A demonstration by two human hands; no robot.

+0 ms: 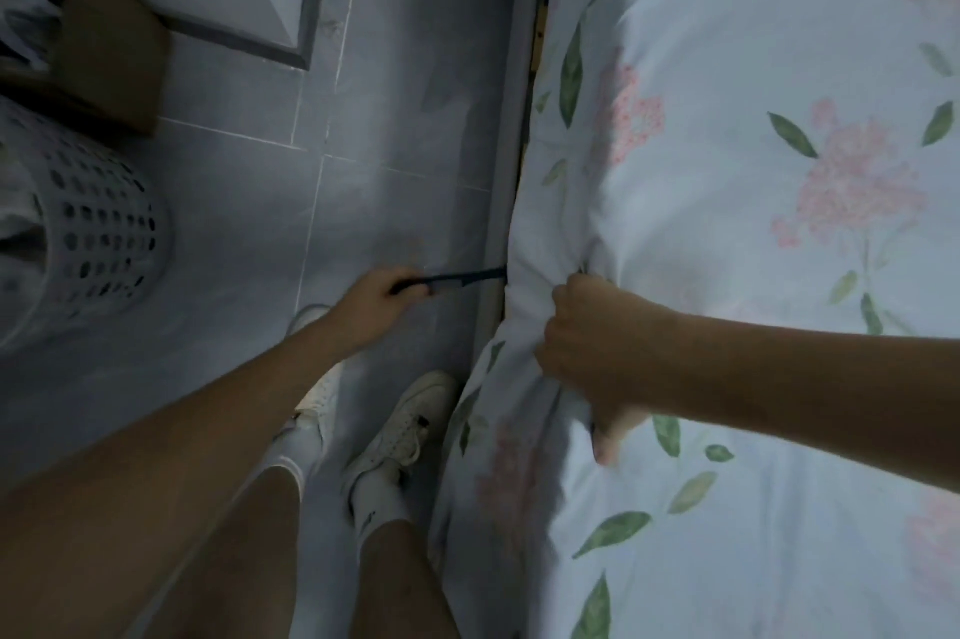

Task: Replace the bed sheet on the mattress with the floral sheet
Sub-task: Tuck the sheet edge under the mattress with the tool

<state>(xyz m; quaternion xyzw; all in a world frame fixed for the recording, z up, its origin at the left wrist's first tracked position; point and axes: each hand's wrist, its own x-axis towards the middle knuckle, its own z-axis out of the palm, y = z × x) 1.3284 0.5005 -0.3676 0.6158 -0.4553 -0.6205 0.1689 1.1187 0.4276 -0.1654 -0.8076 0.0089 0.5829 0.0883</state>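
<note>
The floral sheet (pixel 753 181), pale with pink flowers and green leaves, covers the mattress on the right and drapes over its left edge. My right hand (pixel 587 347) grips a bunched fold of the sheet at that edge, thumb pointing down. My left hand (pixel 384 300) is out over the floor and holds a dark strap (pixel 462 278) that runs taut to the mattress side, where its far end disappears under the sheet. The mattress itself is hidden by the sheet.
A grey bed frame rail (pixel 511 118) runs along the mattress edge. A perforated white laundry basket (pixel 98 233) stands at left, a brown cardboard box (pixel 104 45) behind it. My feet in white shoes (pixel 400 435) stand on the grey tiled floor (pixel 249 201) beside the bed.
</note>
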